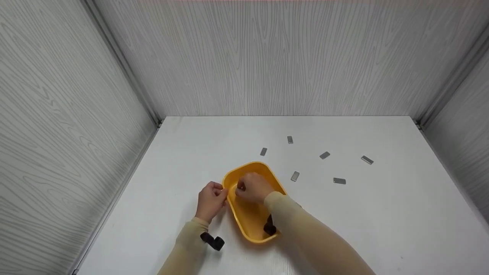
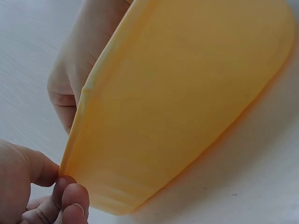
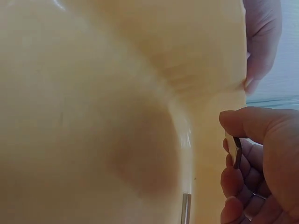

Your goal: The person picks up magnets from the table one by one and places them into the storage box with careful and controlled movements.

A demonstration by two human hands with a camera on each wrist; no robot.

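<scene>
A yellow plastic tray [image 1: 248, 219] with rounded corners sits on the white table. On its left side, my left hand [image 1: 211, 201] pinches the rim between thumb and fingers, which shows closely in the left wrist view at the tray's edge [image 2: 74, 130]. My right hand [image 1: 253, 187] is over the inside of the tray, near its left wall. Between its thumb and fingers it holds a small flat silver metal piece [image 3: 237, 151]. A similar metal piece [image 3: 186, 208] lies in the tray against the wall, partly cut off by the frame.
Several small silver rectangular pieces lie scattered beyond and right of the tray, among them a near one [image 1: 295, 176], a far one [image 1: 290, 139] and one at the right [image 1: 367, 160]. Grey wood-grain panels [image 1: 259, 57] wall the table at the back and sides.
</scene>
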